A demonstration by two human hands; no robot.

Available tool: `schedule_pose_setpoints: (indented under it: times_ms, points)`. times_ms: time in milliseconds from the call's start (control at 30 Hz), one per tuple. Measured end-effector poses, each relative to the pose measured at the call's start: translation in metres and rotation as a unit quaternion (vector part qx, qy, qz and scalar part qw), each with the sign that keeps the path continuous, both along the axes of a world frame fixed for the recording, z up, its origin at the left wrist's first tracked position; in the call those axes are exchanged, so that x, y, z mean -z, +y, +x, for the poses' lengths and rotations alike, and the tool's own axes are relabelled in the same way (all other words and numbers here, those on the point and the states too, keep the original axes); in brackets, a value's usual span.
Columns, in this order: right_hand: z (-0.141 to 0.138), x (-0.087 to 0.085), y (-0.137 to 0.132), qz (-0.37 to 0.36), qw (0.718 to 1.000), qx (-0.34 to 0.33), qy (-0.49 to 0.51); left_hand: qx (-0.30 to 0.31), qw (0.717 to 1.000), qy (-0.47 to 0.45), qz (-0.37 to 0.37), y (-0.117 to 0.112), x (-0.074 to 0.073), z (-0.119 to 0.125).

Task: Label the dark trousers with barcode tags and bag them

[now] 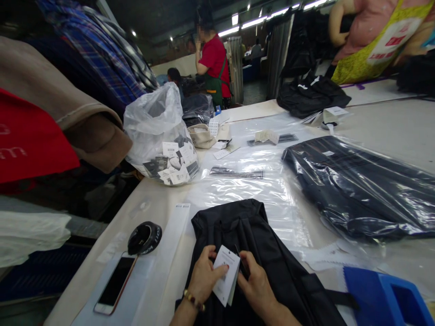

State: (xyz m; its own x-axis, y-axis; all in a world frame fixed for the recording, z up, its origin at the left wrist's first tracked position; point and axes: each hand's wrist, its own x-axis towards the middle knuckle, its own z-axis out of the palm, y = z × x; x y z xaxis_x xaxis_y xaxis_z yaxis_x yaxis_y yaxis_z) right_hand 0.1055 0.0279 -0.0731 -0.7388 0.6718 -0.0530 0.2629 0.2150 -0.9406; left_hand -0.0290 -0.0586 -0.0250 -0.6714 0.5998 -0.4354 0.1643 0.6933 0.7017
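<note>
A black garment (251, 235) lies on the white table (390, 122) in front of me. My left hand (204, 274) pinches a white paper hang tag (226, 274) over the garment's middle. My right hand (254, 280) is closed at the tag's right edge, fingers pressed on the fabric and what looks like a thin black string; what it grips is too small to name.
A phone (113, 285) and a black tape roll (144, 237) lie left of the garment. A clear bag of tags (158, 131) stands behind, bagged dark garments (360, 185) at right, a blue box (387, 299) at lower right. People stand beyond the table.
</note>
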Motion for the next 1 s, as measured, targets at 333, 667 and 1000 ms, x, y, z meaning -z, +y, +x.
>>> schedule_pose_setpoints:
  times_ms: [333, 667, 1000]
  points:
    - [0.006, -0.004, 0.011, 0.051, 0.997, -0.03, 0.049, -0.129, 0.949, -0.275, 0.084, 0.003, 0.001, -0.002]
    - [0.01, -0.032, 0.019, 0.442, 0.896, 0.032, 0.027, -0.142, 0.972, -0.173, 0.077, 0.003, 0.002, -0.003]
    - [0.013, -0.018, -0.021, 0.487, 0.871, -0.015, 0.057, -0.17, 0.942, -0.251, 0.143, 0.004, -0.007, 0.032]
